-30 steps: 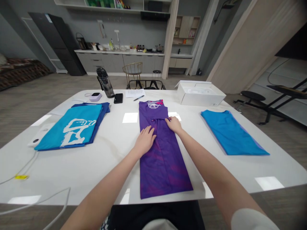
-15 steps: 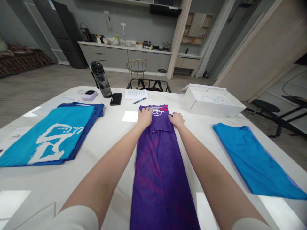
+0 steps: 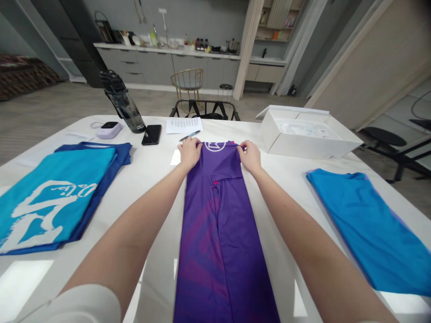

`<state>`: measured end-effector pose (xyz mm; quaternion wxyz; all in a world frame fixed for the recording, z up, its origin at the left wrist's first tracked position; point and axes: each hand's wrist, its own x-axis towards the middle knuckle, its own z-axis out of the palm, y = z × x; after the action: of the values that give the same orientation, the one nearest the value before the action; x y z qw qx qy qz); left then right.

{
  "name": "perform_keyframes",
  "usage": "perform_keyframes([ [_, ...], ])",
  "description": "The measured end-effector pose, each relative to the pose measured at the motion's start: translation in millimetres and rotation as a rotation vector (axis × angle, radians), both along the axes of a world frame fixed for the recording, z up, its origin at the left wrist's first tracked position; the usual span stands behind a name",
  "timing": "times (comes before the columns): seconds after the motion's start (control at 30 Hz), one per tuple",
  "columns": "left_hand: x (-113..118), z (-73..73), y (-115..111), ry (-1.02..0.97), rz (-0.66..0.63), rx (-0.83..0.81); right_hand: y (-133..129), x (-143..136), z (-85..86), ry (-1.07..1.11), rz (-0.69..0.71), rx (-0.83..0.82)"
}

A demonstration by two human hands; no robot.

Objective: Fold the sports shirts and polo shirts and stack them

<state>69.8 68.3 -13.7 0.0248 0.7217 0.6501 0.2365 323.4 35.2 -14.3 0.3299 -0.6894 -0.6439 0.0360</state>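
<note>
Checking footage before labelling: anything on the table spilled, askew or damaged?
No spill or damage visible. The bottle leans left, but so does the fridge: probably lens distortion. The left hand and right hand pinch the far end of the purple shirt; its creases look ordinary.

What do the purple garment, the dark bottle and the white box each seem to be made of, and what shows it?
Purple garment: smooth, thin fabric, perhaps synthetic; it lies flat with soft creases. Dark bottle: glossy, probably plastic, though glass is possible; its body looks see-through. White box: likely smooth cardboard, given its thin walls and crisp edges.
</note>
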Motion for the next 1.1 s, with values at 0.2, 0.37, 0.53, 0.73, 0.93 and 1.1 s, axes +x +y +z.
perform_keyframes([
  [0.2,9.6,-1.9,-29.7,0.026,-0.039,0.099,13.3,-20.0,-10.9,-0.108,-0.042,-0.197],
  [0.37,10.0,0.5,-88.3,0.115,-0.304,0.038,-17.6,-31.9,-10.7,-0.215,-0.004,-0.098],
  [0.53,3.9,-7.1,-149.1,0.207,-0.404,-0.1,-80.9,-47.3,-5.1,-0.302,0.274,-0.143],
  [0.73,-11.3,-13.8,-207.5,0.247,-0.549,-0.165,-164.9,-50.9,-11.4,-0.341,0.364,-0.301],
  [0.93,-26.5,-14.3,-264.6,0.249,-0.651,-0.221,-245.7,-49.6,-6.4,-0.391,0.424,-0.377],
  [1.1,-32.8,-11.6,-313.9,0.232,-0.688,-0.19,-300.2,-49.7,-0.8,-0.391,0.458,-0.366],
])
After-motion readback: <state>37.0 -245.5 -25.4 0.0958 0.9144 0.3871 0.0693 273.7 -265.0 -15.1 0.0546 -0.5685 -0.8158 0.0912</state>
